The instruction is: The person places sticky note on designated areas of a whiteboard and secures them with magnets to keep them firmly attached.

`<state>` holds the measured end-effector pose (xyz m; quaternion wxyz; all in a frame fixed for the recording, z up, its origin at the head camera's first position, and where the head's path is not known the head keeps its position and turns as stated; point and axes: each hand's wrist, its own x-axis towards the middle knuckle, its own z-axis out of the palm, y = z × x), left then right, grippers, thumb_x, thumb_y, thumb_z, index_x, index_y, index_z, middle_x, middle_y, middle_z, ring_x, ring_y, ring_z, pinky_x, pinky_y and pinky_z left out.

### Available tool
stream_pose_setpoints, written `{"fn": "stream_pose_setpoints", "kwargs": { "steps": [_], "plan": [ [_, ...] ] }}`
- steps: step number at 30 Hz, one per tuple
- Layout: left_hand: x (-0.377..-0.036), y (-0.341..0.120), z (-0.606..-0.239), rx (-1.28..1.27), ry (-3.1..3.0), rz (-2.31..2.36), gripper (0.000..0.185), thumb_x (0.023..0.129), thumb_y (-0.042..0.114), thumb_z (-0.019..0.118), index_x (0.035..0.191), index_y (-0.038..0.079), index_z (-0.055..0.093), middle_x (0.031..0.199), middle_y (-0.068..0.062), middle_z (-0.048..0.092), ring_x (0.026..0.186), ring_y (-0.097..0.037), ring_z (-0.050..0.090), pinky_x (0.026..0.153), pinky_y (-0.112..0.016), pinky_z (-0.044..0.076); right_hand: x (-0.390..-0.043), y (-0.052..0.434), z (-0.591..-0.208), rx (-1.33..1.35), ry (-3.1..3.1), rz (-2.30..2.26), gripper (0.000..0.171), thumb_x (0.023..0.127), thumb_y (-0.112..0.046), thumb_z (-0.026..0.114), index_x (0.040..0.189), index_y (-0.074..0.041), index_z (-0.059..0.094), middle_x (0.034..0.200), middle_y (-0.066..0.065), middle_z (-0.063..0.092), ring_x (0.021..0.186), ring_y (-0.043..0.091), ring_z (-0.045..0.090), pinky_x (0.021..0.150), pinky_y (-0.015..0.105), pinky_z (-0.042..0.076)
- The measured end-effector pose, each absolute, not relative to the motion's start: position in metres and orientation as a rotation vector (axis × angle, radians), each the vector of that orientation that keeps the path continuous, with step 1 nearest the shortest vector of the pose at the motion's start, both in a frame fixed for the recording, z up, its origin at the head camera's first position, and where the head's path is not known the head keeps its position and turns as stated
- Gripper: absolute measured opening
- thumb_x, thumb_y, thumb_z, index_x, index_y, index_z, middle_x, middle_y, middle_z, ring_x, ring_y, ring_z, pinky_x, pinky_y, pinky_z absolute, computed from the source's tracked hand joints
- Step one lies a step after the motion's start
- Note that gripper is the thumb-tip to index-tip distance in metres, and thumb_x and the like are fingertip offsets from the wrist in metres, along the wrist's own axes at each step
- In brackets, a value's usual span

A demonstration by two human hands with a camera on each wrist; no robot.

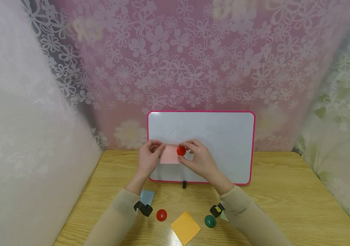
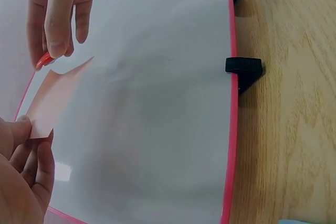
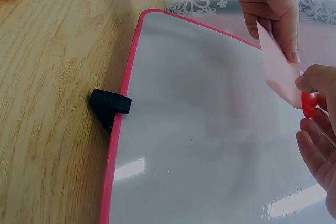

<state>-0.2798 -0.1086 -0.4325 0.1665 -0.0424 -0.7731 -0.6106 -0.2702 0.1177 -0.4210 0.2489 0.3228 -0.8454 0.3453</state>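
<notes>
pink note: one (image 1: 169, 154), flat against my whiteboard (image 1: 224, 143), low on its left half
red magnets: two; one (image 1: 181, 150) on the note's top right corner, one (image 1: 161, 215) on the table (image 1: 285, 205)
left hand (image 1: 149, 158): fingers pinch the note's left edge
right hand (image 1: 200, 158): fingertips clamped on the upper magnet
green magnet: one (image 1: 210, 221)
orange note: one (image 1: 185, 227), between the loose magnets
blue note: one (image 1: 147, 197)

Head view looks forward and down from above; both wrist views look closely along the whiteboard (image 1: 218, 136), shared by all three views.
</notes>
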Motion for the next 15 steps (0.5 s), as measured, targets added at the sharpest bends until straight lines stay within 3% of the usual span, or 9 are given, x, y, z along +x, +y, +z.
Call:
{"fn": "stream_pose_setpoints", "kwargs": {
  "steps": [15],
  "plan": [
    [-0.2832,-0.1052,-0.4266,-0.113,-2.17,-1.749,0.011,0.1,0.016,0.079,0.105,0.007,0.075,0.094,-0.006,0.077,0.08,-0.023,0.066,0.068,-0.027,0.059,-0.2744,0.1157,-0.4185,0.88,-2.261,0.929,0.044,0.084,-0.013,0.093,0.123,-0.005,0.076,0.116,0.006,0.069,0.099,0.02,0.068,0.08,0.037,0.063]
  ]
}}
